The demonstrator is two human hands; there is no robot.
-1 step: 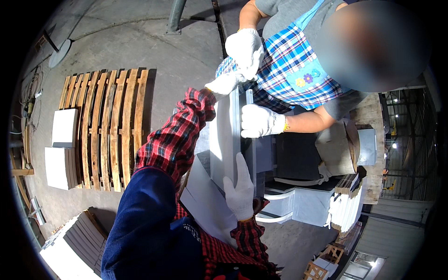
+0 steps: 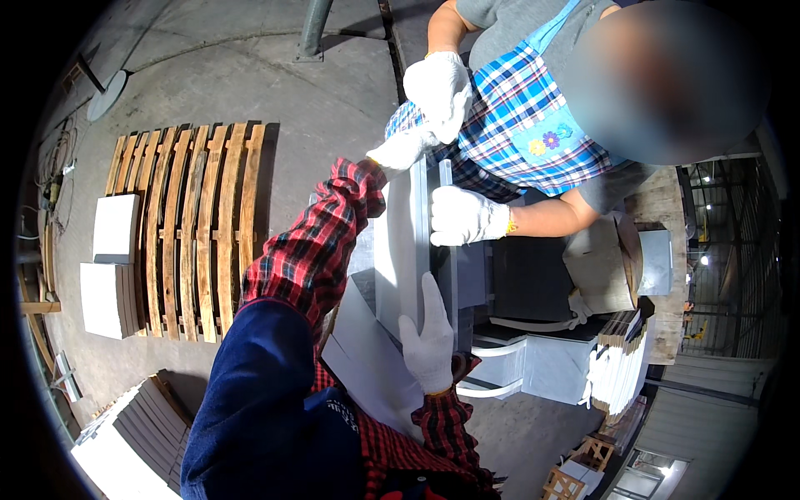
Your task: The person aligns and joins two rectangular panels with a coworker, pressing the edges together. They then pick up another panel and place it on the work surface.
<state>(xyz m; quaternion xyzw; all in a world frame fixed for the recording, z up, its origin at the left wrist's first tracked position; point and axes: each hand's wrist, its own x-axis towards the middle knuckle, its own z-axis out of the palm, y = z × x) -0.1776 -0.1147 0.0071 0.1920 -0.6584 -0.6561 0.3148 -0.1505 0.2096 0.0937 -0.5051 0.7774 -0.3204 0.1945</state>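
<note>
A long pale grey slab (image 2: 397, 250) stands on its edge between me and a co-worker. My left hand (image 2: 402, 155), in a white glove, is closed on its far end, close to the co-worker's gloved hand (image 2: 437, 92); some fingertips are hidden there. My right hand (image 2: 428, 346), also gloved, lies along the near part of the slab's top edge, fingers stretched out and thumb apart. The co-worker's other gloved hand (image 2: 460, 217) rests at the slab's upper edge, beside a second grey strip (image 2: 453, 283).
A wooden pallet (image 2: 196, 233) lies on the floor at left, with white slabs (image 2: 108, 296) at its side. More stacked slabs (image 2: 133, 437) stand at lower left. To the right are strapped slabs (image 2: 617, 367) and a wooden board (image 2: 667, 317). A metal post (image 2: 314, 33) rises at the top.
</note>
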